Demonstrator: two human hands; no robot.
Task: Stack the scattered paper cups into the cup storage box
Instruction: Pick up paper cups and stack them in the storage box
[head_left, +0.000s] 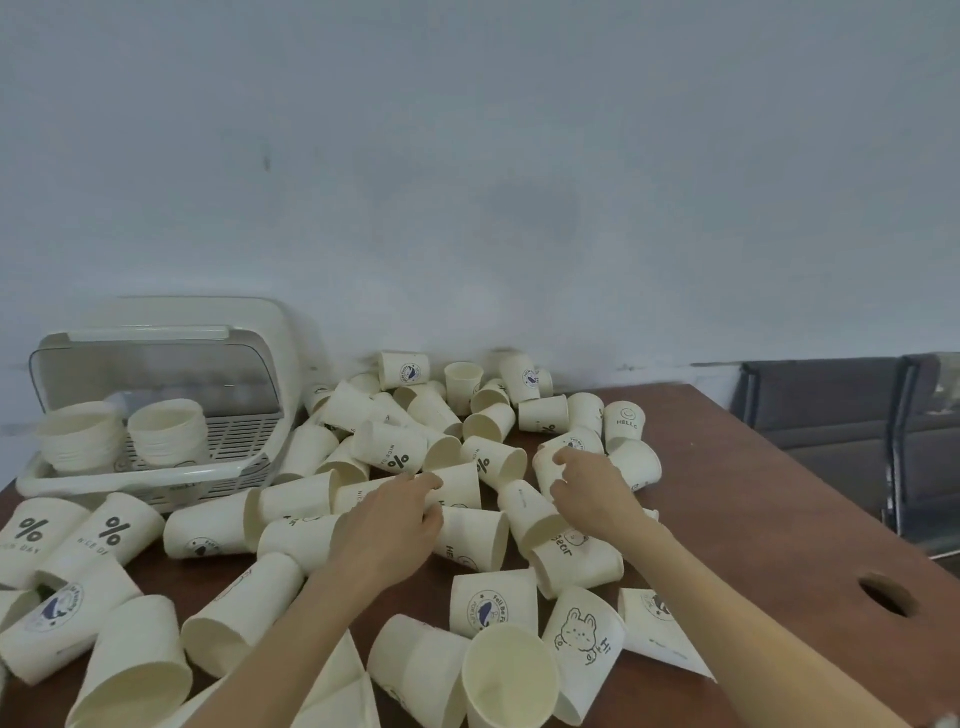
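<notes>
Office or waiting room, likely. Brown laminate desk (753, 499) with a cable hole (887, 594) at 4 o'clock; dark padded bench seats (831, 415) at 3 o'clock; bare pale wall (467, 182) at 12.

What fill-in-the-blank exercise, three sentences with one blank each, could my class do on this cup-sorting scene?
1. The cup storage box already holds ____ stacks of cups.
2. The storage box's clear lid is ____.
3. The cup with the rabbit drawing lies nearest the person's ____ forearm.

Missing words: two; open; right
</notes>
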